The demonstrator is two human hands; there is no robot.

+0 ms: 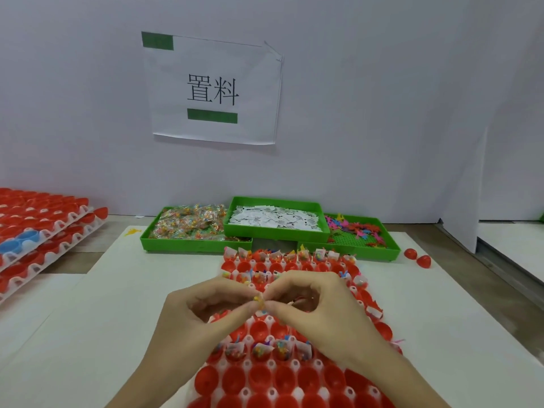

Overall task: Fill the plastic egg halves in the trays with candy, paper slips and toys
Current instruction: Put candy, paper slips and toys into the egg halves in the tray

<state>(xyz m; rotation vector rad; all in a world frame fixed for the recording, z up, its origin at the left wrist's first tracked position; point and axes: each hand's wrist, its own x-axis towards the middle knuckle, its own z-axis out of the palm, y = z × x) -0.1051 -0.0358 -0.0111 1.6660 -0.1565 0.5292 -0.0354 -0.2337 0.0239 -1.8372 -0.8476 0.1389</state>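
A white tray (246,363) of red egg halves (260,378) lies in front of me on a white mat. Some rows hold candy, paper slips and toys; other rows are bare red cups. Above the tray's middle, my left hand (200,316) and my right hand (321,310) meet fingertip to fingertip, both pinching a small yellow toy (259,300). Behind the tray stand three green bins: candy packets (191,225), paper slips (273,219) and coloured toys (356,231).
Stacked trays (44,228) of red and a few blue egg halves sit at the left. Two loose red halves (418,259) lie right of the toy bin. A white wall with a paper sign (212,89) closes the back.
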